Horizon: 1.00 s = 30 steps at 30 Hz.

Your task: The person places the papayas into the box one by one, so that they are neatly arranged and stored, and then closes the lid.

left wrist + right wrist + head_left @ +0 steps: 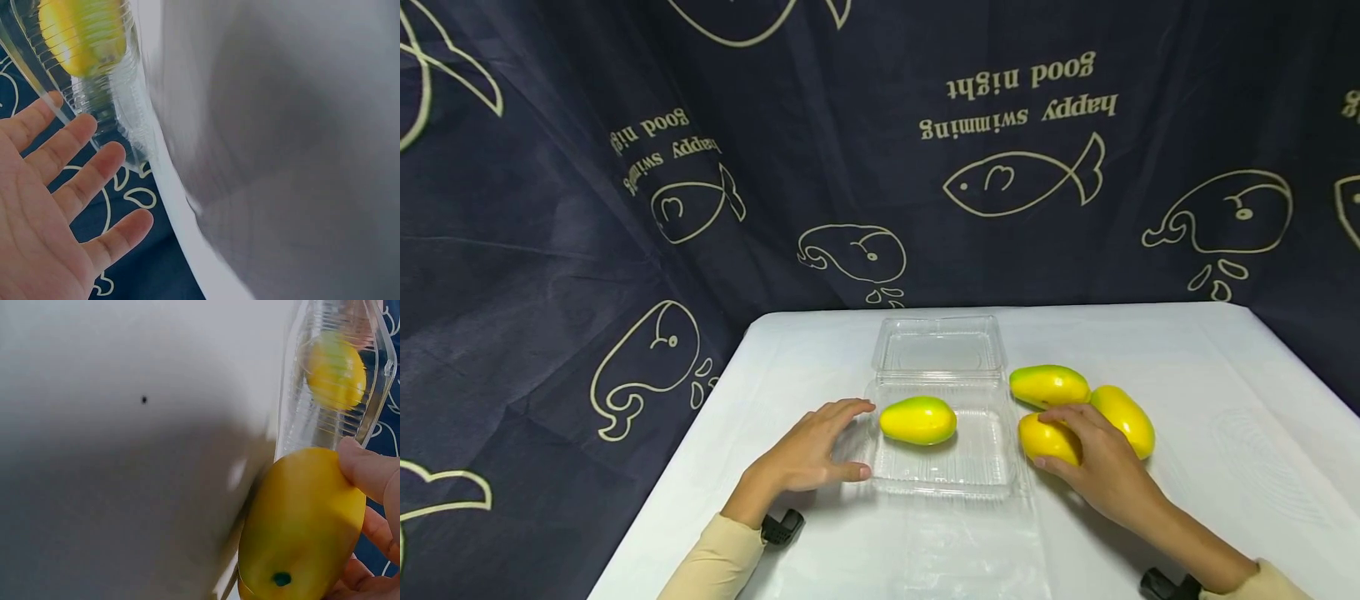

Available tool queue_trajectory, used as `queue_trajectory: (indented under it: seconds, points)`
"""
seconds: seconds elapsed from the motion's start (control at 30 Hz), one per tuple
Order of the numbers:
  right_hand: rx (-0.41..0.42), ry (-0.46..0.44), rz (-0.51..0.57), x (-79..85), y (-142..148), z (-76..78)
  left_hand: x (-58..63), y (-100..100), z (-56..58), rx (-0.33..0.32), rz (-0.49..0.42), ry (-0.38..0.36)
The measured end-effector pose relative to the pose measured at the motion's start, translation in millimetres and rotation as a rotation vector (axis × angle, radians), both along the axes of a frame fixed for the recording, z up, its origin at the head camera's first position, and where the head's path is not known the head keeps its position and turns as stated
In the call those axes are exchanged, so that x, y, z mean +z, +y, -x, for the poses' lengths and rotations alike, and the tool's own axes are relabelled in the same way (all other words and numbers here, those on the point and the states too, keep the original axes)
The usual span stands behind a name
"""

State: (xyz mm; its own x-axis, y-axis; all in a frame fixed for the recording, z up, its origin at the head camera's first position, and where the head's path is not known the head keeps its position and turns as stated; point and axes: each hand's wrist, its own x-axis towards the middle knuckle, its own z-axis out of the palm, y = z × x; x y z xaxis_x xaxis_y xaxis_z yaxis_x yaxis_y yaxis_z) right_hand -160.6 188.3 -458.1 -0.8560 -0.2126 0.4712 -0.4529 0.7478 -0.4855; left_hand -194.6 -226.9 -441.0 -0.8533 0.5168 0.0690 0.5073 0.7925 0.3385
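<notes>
A clear plastic clamshell box (951, 483) lies opened out on the table, its lid (938, 350) folded back away from me. One yellow-green mango (919, 420) sits in the left part of its base. My left hand (808, 446) is at the box's left side, fingers spread and fairly straight, holding nothing. My right hand (1101, 458) grips a yellow mango (1049, 439) just right of the box, thumb on the near side and fingers over the far side. In the right wrist view this mango (300, 525) shows its dark stem spot.
Two more mangoes lie by my right hand: a green-topped one (1049, 386) behind it and a yellow one (1123, 421) to its right. A white cloth covers the table (1217, 400). Dark printed fabric (865, 167) hangs behind and at the left.
</notes>
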Motion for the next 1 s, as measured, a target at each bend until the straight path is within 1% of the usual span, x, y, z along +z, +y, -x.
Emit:
queue_trajectory:
  seconds: [0.1, 0.33, 0.63, 0.83, 1.0]
  points:
    - [-0.008, 0.015, 0.001, 0.2, -0.5, -0.6, -0.1, -1.1, -0.2, -0.011, 0.005, 0.006]
    - [-0.007, 0.032, 0.016, 3.4, -3.7, 1.0, 0.5, -7.9, -2.1, 0.000, -0.002, 0.028]
    - [-0.021, 0.073, -0.001, 10.6, 5.5, 1.2, -0.8, -1.8, 1.2, -0.009, -0.014, 0.028]
    - [-0.031, 0.097, -0.005, 19.8, 7.6, 4.3, -1.7, -1.2, 0.3, -0.005, -0.015, 0.017]
    - [-0.041, 0.112, 0.011, 25.5, 6.1, 5.9, -1.8, -1.8, 0.5, -0.026, -0.001, 0.033]
